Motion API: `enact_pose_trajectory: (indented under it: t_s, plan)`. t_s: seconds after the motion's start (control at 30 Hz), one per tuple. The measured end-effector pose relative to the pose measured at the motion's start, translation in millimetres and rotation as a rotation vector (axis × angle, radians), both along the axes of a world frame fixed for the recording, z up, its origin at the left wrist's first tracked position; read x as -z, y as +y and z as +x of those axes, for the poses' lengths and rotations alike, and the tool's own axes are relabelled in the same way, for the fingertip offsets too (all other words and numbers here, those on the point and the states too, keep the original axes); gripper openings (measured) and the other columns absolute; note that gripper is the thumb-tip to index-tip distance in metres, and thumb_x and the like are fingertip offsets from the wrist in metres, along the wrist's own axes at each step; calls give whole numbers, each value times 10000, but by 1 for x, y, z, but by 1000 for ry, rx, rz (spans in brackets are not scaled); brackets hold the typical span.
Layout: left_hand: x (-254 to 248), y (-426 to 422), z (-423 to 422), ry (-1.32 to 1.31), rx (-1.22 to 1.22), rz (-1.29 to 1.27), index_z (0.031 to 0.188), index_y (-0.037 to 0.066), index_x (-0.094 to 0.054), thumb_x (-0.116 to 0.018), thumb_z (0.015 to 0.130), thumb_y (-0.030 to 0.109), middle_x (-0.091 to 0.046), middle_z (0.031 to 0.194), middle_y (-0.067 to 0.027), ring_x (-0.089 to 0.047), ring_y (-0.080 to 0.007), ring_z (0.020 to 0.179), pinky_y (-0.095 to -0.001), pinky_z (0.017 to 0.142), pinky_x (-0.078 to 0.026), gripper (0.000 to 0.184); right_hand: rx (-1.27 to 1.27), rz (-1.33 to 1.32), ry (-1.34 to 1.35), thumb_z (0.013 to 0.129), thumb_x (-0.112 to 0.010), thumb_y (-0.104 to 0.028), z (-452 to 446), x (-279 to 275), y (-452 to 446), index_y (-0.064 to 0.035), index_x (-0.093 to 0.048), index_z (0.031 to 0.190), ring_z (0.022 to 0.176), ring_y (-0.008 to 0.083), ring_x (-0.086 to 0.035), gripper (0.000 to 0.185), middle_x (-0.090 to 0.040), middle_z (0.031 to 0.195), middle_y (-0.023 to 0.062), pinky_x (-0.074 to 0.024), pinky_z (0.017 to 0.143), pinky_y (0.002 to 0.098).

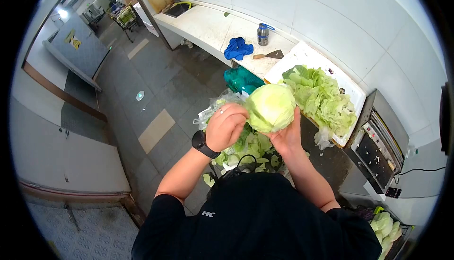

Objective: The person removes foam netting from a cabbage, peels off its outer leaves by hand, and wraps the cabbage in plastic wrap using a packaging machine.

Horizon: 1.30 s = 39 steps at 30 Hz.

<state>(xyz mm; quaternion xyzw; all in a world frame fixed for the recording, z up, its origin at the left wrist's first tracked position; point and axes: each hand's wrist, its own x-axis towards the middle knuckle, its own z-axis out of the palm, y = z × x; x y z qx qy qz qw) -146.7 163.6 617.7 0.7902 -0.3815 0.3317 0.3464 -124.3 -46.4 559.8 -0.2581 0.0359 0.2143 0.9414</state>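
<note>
The wall (331, 14) rises pale and tiled behind a long white counter (208, 27), and the grey floor (123, 113) spreads out to the left. A white tray (302, 56) sits at the counter's near end, with a metal machine (380, 141) just beyond its right edge. A heap of green leaves (321, 94) lies in the tray, and more loose leaves (248, 144) lie below the hands, beside some clear plastic (206, 113). A teal bag (241, 79) sits near the counter's front edge.

The cabbage (271, 107), pale and round, is up in front of the body, beside the heap in view; whether it touches the heap I cannot tell. The right hand (287, 134) holds it from below and the right. The left hand (227, 127) is half curled at its left side, fingertips close together; I cannot tell whether they pinch a leaf.

On the counter lie a crumpled blue cloth (238, 48) and a wooden-handled scraper (274, 54), near an upright bottle (263, 35). The left wrist wears a black watch (201, 141), and a left finger has a ring (221, 110).
</note>
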Motion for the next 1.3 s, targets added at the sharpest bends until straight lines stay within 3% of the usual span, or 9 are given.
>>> enact_pose_trajectory:
  t_s: [0.2, 0.47, 0.5, 0.63, 0.83, 0.93, 1.0, 1.23, 1.3]
  plan:
    - [-30, -5, 0, 78, -217, 150, 1088, 33, -582, -656, 742, -34, -622, 1021, -155, -619, -370, 968, -439, 855, -495, 360, -2, -78, -52, 999, -290, -665, 2, -2, 6, -167, -313, 1533, 1402, 318, -417, 731, -402, 1542, 94, -376, 1102, 600]
    - [1, 17, -9, -6, 117, -7, 901, 17, -551, -644, 662, -32, -655, 1104, -141, -627, -360, 971, -471, 876, -492, 261, 12, 184, 86, 930, -350, -748, 5, -6, 10, -179, -387, 1501, 1346, 293, -472, 807, -445, 1506, 69, -412, 1090, 516]
    - [-3, 19, -13, -53, 88, 19, 909, 18, -551, -641, 658, -36, -666, 1045, -135, -633, -344, 923, -481, 867, -495, 272, 18, 207, 71, 910, -387, -759, 5, -9, 11, -176, -424, 1480, 1320, 279, -493, 816, -475, 1480, 65, -428, 1085, 468]
    - [3, 24, -21, -72, 61, 54, 970, 49, -532, -621, 691, -77, -673, 1061, -127, -638, -332, 909, -474, 869, -485, 319, 21, 137, 136, 907, -395, -757, 0, -23, 10, -175, -426, 1478, 1320, 281, -493, 816, -493, 1465, 56, -430, 1084, 469]
    - [24, 32, -34, -58, 6, 5, 921, 29, -563, -680, 616, -43, -645, 998, -107, -610, -337, 874, -469, 848, -489, 335, 17, 279, 107, 910, -416, -734, 10, -21, 10, -156, -450, 1449, 1297, 290, -521, 791, -508, 1449, 78, -466, 1064, 468]
    - [32, 35, -40, -33, -32, -13, 929, 35, -560, -678, 617, -45, -640, 992, -111, -607, -333, 862, -458, 828, -487, 343, 44, 235, 91, 933, -333, -733, 15, -30, 8, -191, -439, 1457, 1309, 288, -506, 761, -486, 1462, 67, -467, 1036, 479]
    - [38, 37, -41, 4, -80, -45, 969, 63, -530, -599, 757, -59, -648, 949, -102, -607, -300, 835, -457, 811, -479, 254, -15, 241, 84, 930, -359, -718, 15, -33, 8, -182, -450, 1445, 1284, 289, -532, 748, -489, 1459, 77, -495, 1012, 461]
    - [54, 44, -47, -60, -179, -61, 1004, 61, -515, -554, 803, -65, -638, 909, -111, -602, -309, 807, -431, 777, -478, 240, -73, 330, 92, 925, -374, -706, 17, -24, 5, -177, -437, 1452, 1264, 331, -549, 749, -485, 1464, 94, -506, 998, 500]
    - [60, 44, -47, 118, -190, -180, 1070, 48, -516, -553, 805, -31, -626, 1006, -117, -600, -287, 878, -405, 829, -475, 279, -181, 325, -130, 931, -358, -702, 19, -20, 4, -181, -418, 1466, 1303, 344, -516, 749, -475, 1471, 96, -482, 1018, 542]
